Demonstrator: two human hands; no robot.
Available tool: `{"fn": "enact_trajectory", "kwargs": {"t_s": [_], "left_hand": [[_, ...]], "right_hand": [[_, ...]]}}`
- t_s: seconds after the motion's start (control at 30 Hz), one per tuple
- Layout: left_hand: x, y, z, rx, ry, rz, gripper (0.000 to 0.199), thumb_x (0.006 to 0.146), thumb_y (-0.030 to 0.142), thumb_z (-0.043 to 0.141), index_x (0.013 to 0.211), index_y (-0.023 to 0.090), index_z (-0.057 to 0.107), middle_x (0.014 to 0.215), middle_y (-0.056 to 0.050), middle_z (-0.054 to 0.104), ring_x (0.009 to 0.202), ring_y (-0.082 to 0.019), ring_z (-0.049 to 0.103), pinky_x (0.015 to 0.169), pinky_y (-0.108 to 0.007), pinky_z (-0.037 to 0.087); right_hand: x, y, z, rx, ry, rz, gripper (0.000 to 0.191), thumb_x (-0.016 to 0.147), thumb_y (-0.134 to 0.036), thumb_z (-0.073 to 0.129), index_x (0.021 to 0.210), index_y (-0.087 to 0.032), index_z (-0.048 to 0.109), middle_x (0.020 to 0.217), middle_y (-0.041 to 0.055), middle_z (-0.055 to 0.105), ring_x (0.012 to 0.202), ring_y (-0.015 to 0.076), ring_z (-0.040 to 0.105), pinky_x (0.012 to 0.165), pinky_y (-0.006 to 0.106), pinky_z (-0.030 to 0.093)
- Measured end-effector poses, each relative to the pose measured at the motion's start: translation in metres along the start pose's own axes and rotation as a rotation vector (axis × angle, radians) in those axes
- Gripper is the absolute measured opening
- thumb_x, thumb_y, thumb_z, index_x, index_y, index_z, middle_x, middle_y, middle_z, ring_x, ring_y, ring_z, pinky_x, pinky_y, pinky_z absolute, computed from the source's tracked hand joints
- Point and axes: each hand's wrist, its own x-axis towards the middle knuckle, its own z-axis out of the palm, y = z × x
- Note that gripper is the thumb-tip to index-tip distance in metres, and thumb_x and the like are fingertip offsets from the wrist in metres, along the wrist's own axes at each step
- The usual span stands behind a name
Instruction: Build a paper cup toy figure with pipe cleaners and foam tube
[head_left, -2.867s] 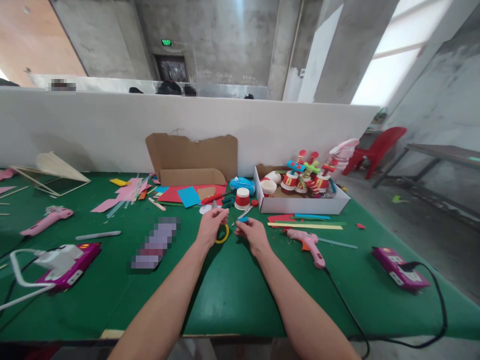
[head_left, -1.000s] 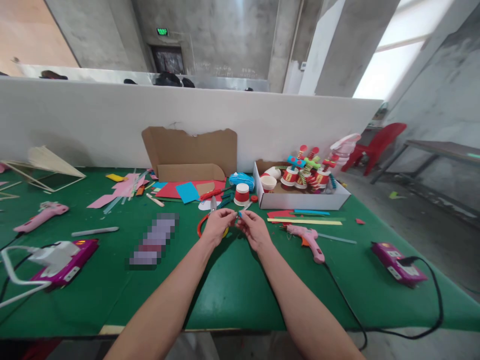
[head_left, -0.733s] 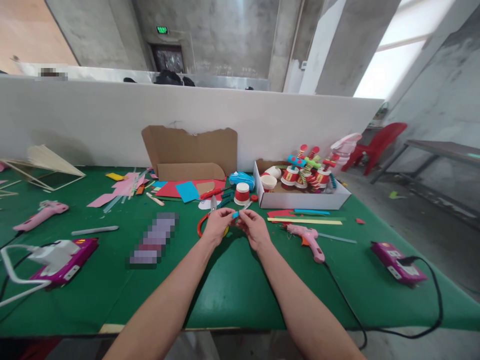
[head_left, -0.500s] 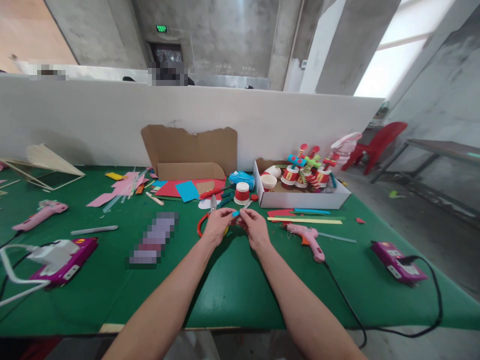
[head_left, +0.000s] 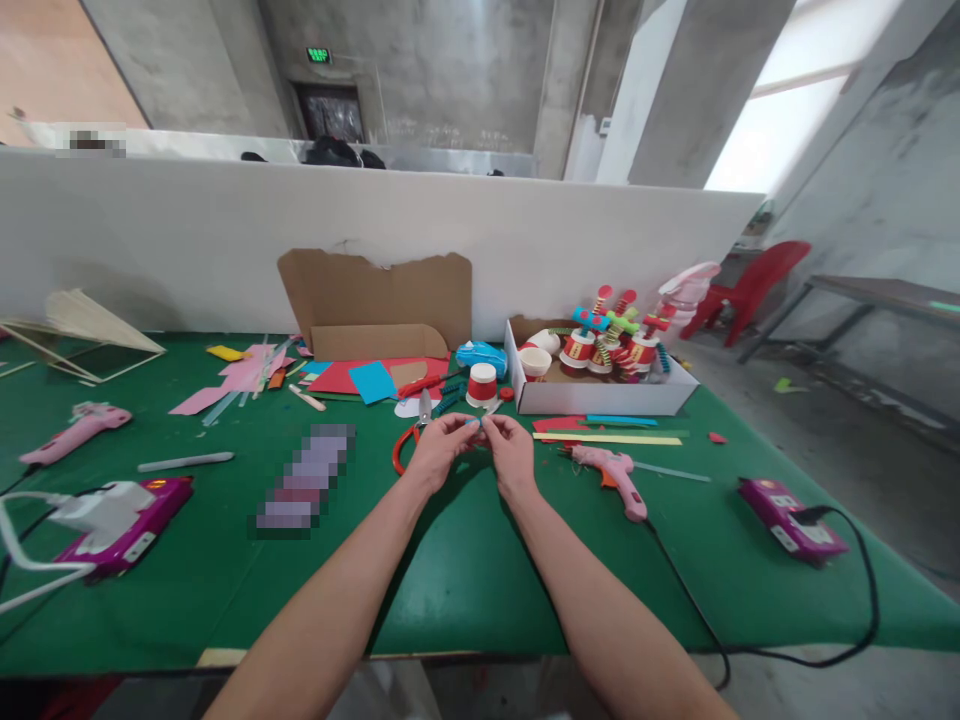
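My left hand (head_left: 435, 452) and my right hand (head_left: 510, 452) meet above the green table (head_left: 450, 580), fingertips pinched together on a small blue piece (head_left: 472, 424). Under the left hand lie red-handled scissors (head_left: 405, 440) with the blades pointing away. A red and white paper cup (head_left: 481, 385) stands just beyond the hands. A pink glue gun (head_left: 611, 475) lies to the right of my right hand.
A white box (head_left: 600, 395) of decorated cups sits back right, torn cardboard (head_left: 375, 300) and coloured paper sheets (head_left: 352, 378) behind the hands. Purple power units (head_left: 787, 505) (head_left: 127, 520) with cables lie at both sides, another pink glue gun (head_left: 71, 432) far left.
My hands came together; the left hand put the scissors down on the table and now both pinch the blue piece. The view drifted slightly.
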Motion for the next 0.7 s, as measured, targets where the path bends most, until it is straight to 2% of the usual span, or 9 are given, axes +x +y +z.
{"fn": "enact_trajectory", "kwargs": {"t_s": [0.13, 0.27, 0.43, 0.57, 0.7], "left_hand": [[0.0018, 0.0009, 0.0005, 0.048, 0.073, 0.013, 0.041, 0.045, 0.039, 0.087, 0.067, 0.012, 0.066, 0.06, -0.001, 0.063, 0.054, -0.009, 0.055, 0.057, -0.024, 0.045], [0.0021, 0.0041, -0.0011, 0.071, 0.073, 0.005, 0.039, 0.043, 0.038, 0.087, 0.063, 0.013, 0.065, 0.054, 0.001, 0.059, 0.048, -0.007, 0.049, 0.05, -0.022, 0.039], [0.0015, 0.0048, -0.0041, 0.141, 0.034, 0.04, 0.035, 0.047, 0.039, 0.084, 0.063, 0.013, 0.065, 0.052, 0.001, 0.057, 0.049, -0.008, 0.048, 0.05, -0.021, 0.037], [0.0011, 0.0048, -0.004, 0.169, 0.055, 0.064, 0.035, 0.048, 0.04, 0.083, 0.064, 0.014, 0.065, 0.053, 0.002, 0.058, 0.05, -0.008, 0.049, 0.052, -0.022, 0.039], [0.0008, 0.0064, -0.0046, 0.214, 0.063, 0.068, 0.034, 0.049, 0.039, 0.083, 0.063, 0.014, 0.065, 0.053, 0.001, 0.059, 0.05, -0.009, 0.049, 0.052, -0.022, 0.039]], "right_hand": [[-0.0017, -0.0025, 0.0012, 0.015, -0.044, 0.044, 0.03, 0.058, -0.045, 0.076, 0.066, -0.018, 0.065, 0.055, -0.0028, 0.06, 0.051, 0.0101, 0.053, 0.056, 0.025, 0.048], [-0.0009, -0.0075, -0.0001, 0.066, -0.095, 0.142, 0.039, 0.058, -0.054, 0.074, 0.065, -0.016, 0.066, 0.055, -0.0012, 0.061, 0.049, 0.0099, 0.054, 0.054, 0.024, 0.047], [0.0014, -0.0075, -0.003, -0.048, -0.137, 0.096, 0.03, 0.052, -0.039, 0.08, 0.07, -0.018, 0.069, 0.054, -0.0039, 0.062, 0.05, 0.0101, 0.054, 0.056, 0.024, 0.047], [0.0036, -0.005, -0.0054, -0.053, -0.11, 0.088, 0.028, 0.052, -0.037, 0.079, 0.069, -0.018, 0.068, 0.052, -0.0048, 0.06, 0.05, 0.0105, 0.055, 0.057, 0.025, 0.048], [0.0043, -0.0067, -0.0086, -0.061, -0.148, 0.131, 0.028, 0.052, -0.036, 0.08, 0.068, -0.017, 0.067, 0.054, -0.0045, 0.061, 0.05, 0.01, 0.055, 0.056, 0.025, 0.049]]}}
